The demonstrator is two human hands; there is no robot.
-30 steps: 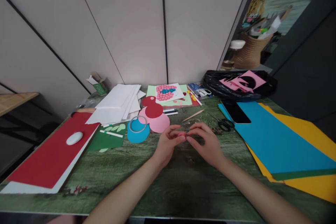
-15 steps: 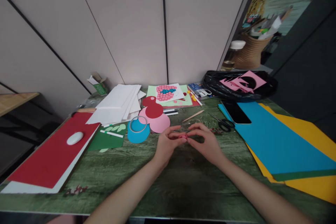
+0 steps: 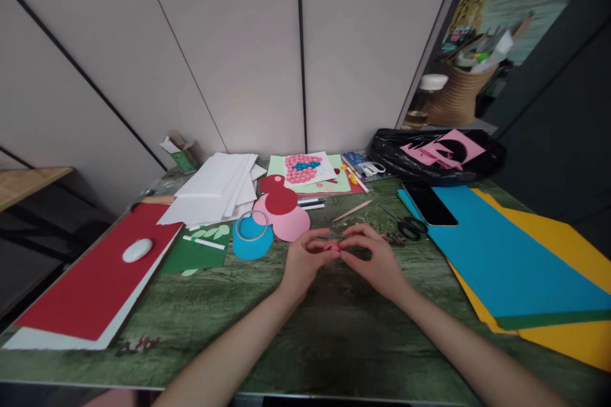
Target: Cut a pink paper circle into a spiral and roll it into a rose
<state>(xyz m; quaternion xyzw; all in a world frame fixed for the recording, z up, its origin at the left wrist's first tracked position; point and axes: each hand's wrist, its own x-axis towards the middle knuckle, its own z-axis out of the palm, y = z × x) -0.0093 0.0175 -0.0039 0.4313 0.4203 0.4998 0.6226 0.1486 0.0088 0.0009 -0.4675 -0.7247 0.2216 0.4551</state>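
Between my fingertips, over the middle of the green table, is a small pink paper coil [image 3: 331, 247]. My left hand [image 3: 305, 261] pinches it from the left with thumb and forefinger. From the other side my right hand [image 3: 372, 257] holds it in the same kind of pinch. Fingers cover most of the coil. Beyond my hands lie pink paper circles [image 3: 292, 224], a red circle [image 3: 280, 201] and a blue circle [image 3: 252, 249] with a tape roll [image 3: 252, 226] on it. A wooden stick [image 3: 352, 210] and black scissors [image 3: 411, 227] lie past my right hand.
At left, a white oval object [image 3: 137, 250] rests on red paper [image 3: 86, 292]; white sheets [image 3: 212, 184] are stacked behind. A card with pink and blue paper pieces [image 3: 305, 168] lies at the back. Right, a phone [image 3: 434, 205] sits on blue paper [image 3: 510, 254], near a black bag [image 3: 396, 156].
Both hands stay in place around the pink paper coil, with hardly any finger movement. The view has shifted very slightly.
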